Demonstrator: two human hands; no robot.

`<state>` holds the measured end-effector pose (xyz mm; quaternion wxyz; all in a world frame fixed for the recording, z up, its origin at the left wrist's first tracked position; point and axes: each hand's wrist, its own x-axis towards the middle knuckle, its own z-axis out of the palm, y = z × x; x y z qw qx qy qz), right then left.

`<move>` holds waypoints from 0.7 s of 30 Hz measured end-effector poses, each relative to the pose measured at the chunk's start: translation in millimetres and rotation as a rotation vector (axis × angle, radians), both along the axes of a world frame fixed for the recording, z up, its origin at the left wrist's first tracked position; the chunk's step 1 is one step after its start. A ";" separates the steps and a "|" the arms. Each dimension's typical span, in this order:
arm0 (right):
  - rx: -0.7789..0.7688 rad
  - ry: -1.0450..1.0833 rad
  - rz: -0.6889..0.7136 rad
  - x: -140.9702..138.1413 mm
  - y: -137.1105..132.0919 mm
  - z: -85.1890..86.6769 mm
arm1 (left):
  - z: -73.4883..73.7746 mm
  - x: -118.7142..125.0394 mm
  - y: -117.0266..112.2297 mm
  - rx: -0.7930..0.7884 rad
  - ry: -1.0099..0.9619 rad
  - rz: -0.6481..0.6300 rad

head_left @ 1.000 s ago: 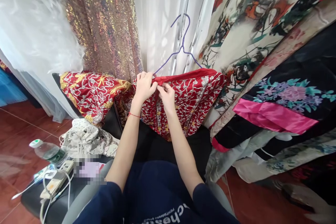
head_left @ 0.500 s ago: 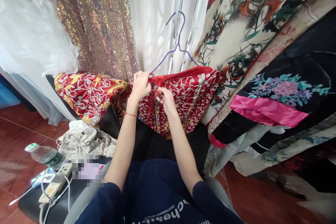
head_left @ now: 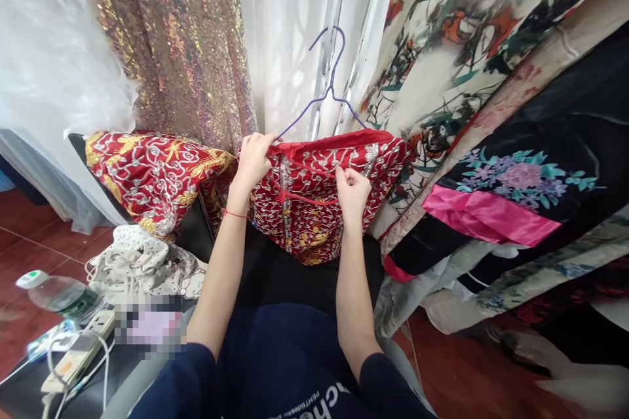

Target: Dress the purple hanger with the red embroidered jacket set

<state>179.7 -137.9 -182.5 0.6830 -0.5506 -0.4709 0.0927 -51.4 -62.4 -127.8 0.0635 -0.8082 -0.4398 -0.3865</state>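
Note:
A red garment [head_left: 378, 160] embroidered in silver and gold hangs on a purple wire hanger [head_left: 328, 88] in front of me. My left hand [head_left: 254, 159] is closed on the garment's top edge at its left side, just under the hanger arm. My right hand [head_left: 352, 188] is pinched on a thin red ribbon [head_left: 307, 199] that runs taut from the garment's front over to the right. A red string is round my left wrist.
More red embroidered cloth [head_left: 147, 173] lies over a black chair at the left, beside a white spotted bag [head_left: 140, 265]. A water bottle [head_left: 59, 294] and a power strip [head_left: 73, 357] sit lower left. Sequinned fabric [head_left: 181, 46] and floral garments [head_left: 515, 177] hang around.
My right hand has moved away from my left hand, to the right and slightly down, drawing the red ribbon out taut. My left hand has stayed on the top edge.

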 end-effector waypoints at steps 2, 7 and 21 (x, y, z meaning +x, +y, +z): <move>-0.043 -0.069 -0.099 8.6 -4.1 -3.6 | 0.6 -2.2 5.3 -0.011 -0.011 -0.003; -0.121 -0.215 -0.144 7.2 0.7 -7.1 | -0.1 1.2 5.1 0.004 0.000 -0.006; -0.133 -0.194 -0.012 -119.3 51.9 4.1 | -12.4 2.8 -7.7 0.135 -0.043 -0.071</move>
